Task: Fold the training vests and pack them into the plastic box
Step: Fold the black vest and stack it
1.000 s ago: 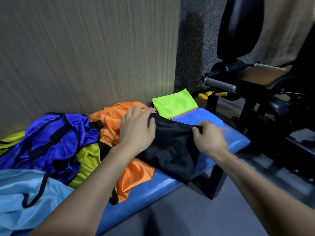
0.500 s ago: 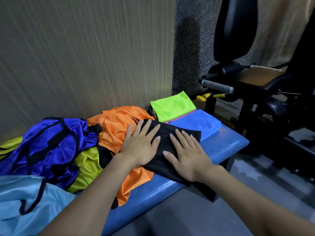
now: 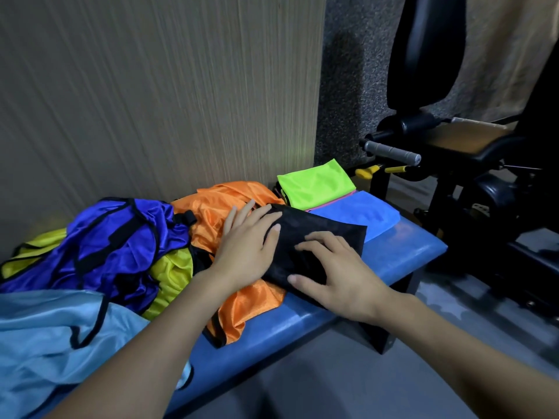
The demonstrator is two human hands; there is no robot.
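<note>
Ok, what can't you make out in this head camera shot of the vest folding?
- Plastic box: nowhere in the head view.
- Black vest: its middle is hidden under the left hand and right hand.
- Light blue vest: cut off by the left edge.
- Pink layer: only an edge shows under the green vest.

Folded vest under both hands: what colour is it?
Black vest, with a faint mesh texture; seen in the head view.

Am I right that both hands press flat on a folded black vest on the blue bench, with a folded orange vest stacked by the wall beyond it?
Not quite. The folded vest by the wall is bright green, not orange; the orange vest lies crumpled under the left hand. The rest holds: the head view shows that hand and the right hand on the folded black vest on the blue bench.
</note>
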